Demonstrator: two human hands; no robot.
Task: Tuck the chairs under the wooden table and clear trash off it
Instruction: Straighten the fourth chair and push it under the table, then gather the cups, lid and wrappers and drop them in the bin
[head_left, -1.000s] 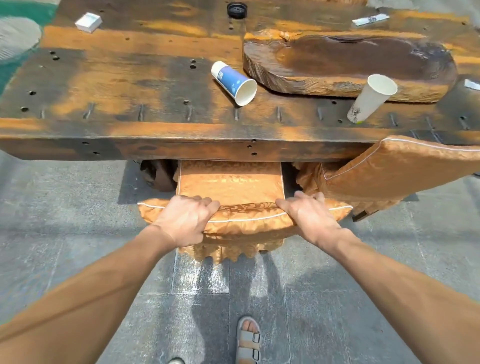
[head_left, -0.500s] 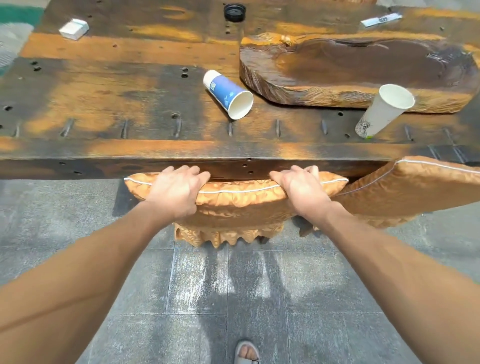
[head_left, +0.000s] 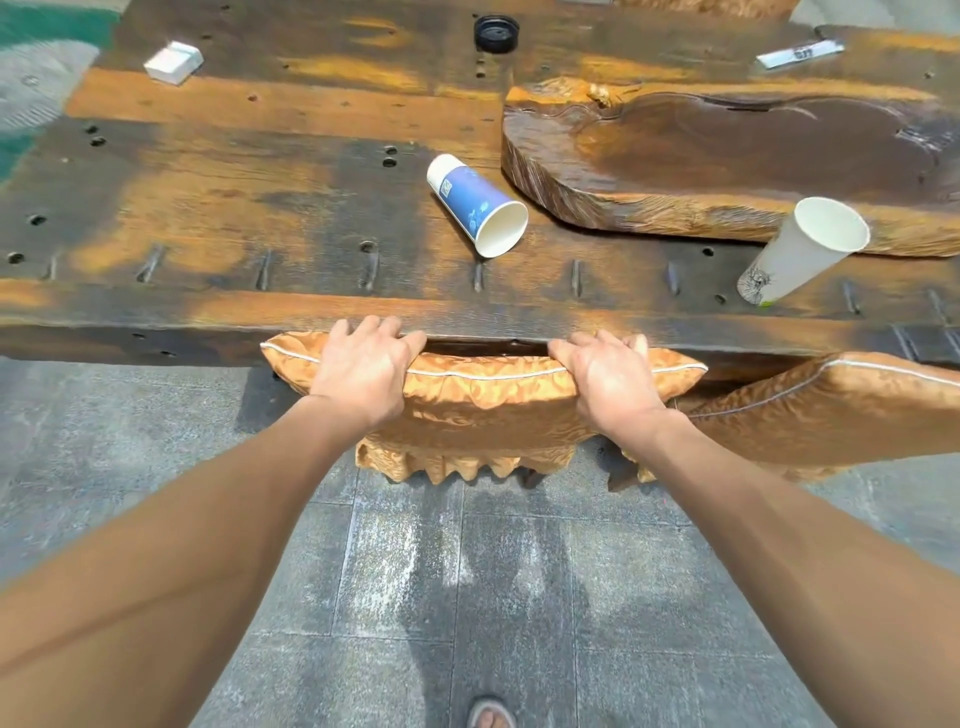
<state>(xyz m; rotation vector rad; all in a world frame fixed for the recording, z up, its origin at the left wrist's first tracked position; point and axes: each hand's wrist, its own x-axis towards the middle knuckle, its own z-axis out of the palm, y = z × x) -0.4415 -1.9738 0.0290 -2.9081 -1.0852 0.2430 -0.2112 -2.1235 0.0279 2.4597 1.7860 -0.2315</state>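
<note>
Change: the chair (head_left: 488, 395) has slid far under; a second ago its seat showed, now only its padded top and fringe stick out.
Meaning: I judge this chair tucked, its pad meeting the near edge of the wooden surface (head_left: 208, 208).
Left hand (head_left: 363, 371): clenched over the pad's left part, fingers curled over its top.
Right hand (head_left: 608, 379): grasping the pad's right part the same way.
Second chair (head_left: 831, 410): right of the first and just beside it, angled, not yet tucked.
Trash: blue cup (head_left: 475, 205) on its side mid-surface; white cup (head_left: 800, 249) tilted against the wooden slab (head_left: 727, 156); white box (head_left: 173, 62) far left; black cap (head_left: 496, 32) far middle. None cleared.
Edges: my fingertips sit between pad and edge, so pushing further could pinch them.
Room: the paved floor (head_left: 467, 571) near me is open for stepping right.
</note>
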